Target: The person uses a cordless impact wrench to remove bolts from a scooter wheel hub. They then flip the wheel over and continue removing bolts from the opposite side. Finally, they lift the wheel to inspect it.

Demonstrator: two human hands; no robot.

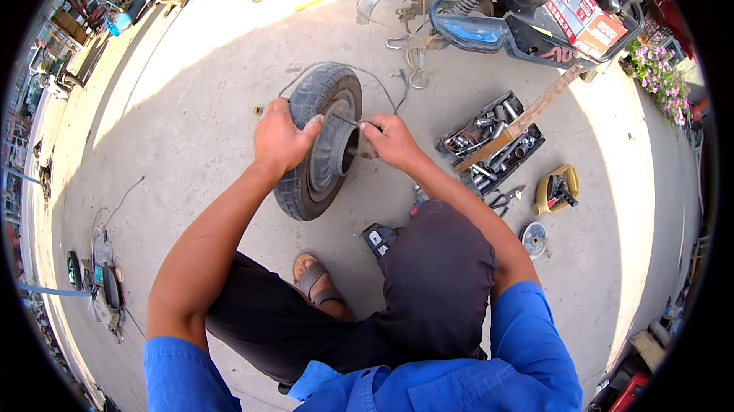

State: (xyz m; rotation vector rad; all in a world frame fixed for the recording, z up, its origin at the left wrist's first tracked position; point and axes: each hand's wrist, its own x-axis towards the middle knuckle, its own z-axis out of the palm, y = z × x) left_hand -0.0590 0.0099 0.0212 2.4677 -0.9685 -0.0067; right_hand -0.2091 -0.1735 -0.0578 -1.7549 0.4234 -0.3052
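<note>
A small wheel with a black tyre (298, 198) and a grey hub (327, 163) stands upright on the concrete before me. My left hand (287, 136) grips the top left side of the tyre, thumb toward the rim. My right hand (386, 138) is closed on a dark cable (401, 94) beside the hub; a thin length runs from those fingers to the rim. The cable loops over behind the tyre. Whether that thin length is cable or a tool, I cannot tell.
Right: open toolbox (447, 144) of sockets, wooden board (539, 106) across it, scissors (501, 201), cut yellow container (544, 198), metal disc (534, 237). Scooter (497, 33) with cardboard box (592, 29) behind. Black part (378, 237) by my knee, scooter parts (107, 297) at left, flowers (661, 83) far right.
</note>
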